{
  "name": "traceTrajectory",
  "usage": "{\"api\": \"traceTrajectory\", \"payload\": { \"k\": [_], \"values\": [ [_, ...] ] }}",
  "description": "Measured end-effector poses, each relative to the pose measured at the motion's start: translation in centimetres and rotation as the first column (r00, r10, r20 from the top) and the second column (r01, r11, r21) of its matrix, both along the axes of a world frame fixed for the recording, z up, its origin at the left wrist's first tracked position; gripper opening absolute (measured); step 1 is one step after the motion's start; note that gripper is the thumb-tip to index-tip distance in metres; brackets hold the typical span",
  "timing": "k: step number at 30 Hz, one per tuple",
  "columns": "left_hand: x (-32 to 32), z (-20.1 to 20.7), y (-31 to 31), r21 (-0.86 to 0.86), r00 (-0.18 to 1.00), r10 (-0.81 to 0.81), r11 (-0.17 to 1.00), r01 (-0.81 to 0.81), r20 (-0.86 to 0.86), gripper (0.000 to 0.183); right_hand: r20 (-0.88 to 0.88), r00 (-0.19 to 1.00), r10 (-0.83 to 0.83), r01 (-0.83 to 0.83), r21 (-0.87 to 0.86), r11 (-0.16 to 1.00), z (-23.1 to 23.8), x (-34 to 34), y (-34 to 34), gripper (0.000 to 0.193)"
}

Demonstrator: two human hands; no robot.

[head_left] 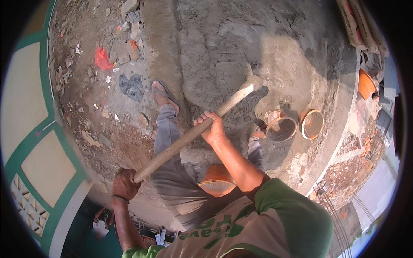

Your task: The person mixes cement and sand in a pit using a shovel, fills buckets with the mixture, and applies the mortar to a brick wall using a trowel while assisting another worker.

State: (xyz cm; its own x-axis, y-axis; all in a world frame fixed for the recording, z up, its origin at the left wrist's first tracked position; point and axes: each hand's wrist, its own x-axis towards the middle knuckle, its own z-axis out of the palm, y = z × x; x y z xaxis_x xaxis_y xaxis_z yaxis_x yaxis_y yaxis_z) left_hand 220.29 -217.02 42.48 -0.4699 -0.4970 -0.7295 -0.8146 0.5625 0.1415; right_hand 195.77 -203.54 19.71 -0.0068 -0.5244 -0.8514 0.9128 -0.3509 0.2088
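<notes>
My left hand [124, 182] is closed round the butt end of a long wooden handle, low on the left. Farther up the same handle, my right hand [212, 128] grips it near the middle. The handle belongs to a hoe [183, 142], slanting up to the right across my legs. Its cement-caked head [253, 80] rests at the wet grey mortar [211, 38]; the blade's shape is mostly hidden by mortar. My sandalled feet stand apart, one each side of the handle's line.
Two orange buckets [282, 127] stand right of my right foot; another bucket [217, 179] sits between my legs. Rubble with a red plastic bag [102, 58] and a dark bag [131, 87] covers the left. Paper sacks [359, 26] lie far right; steel rods [333, 213] are lower right.
</notes>
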Motion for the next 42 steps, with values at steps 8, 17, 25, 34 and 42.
{"api": "traceTrajectory", "payload": {
  "k": [8, 17, 25, 34, 42],
  "values": [
    [-12.8, -9.3, 16.7, 0.345, 0.813, 0.541, 0.821, -0.455, -0.214, 0.031, -0.522, 0.625, 0.58, -0.322, 0.505, 0.801, -7.6, -17.4, -3.2, 0.013],
    [-21.3, -15.0, 13.3, 0.526, 0.748, 0.623, 0.725, -0.445, -0.227, 0.034, -0.455, 0.552, 0.699, -0.419, 0.573, 0.704, -15.3, -28.1, -5.9, 0.02],
    [-22.2, -0.1, 14.2, 0.41, 0.924, 0.379, 0.852, -0.325, -0.056, 0.044, -0.234, 0.765, 0.6, -0.509, 0.351, 0.786, -12.6, -17.8, 2.0, 0.01],
    [-33.3, 11.3, 22.2, 0.66, 0.78, 0.285, 0.722, 0.208, -0.557, 0.065, -0.246, 0.958, 0.148, -0.158, -0.022, 0.987, -6.1, -25.5, 15.6, 0.01],
    [-40.0, 16.7, 35.2, 0.782, 0.762, 0.305, 0.483, 0.393, -0.571, 0.061, -0.408, 0.913, -0.002, 0.029, 0.06, 0.998, 2.0, -32.5, 36.5, 0.009]
  ]
}}
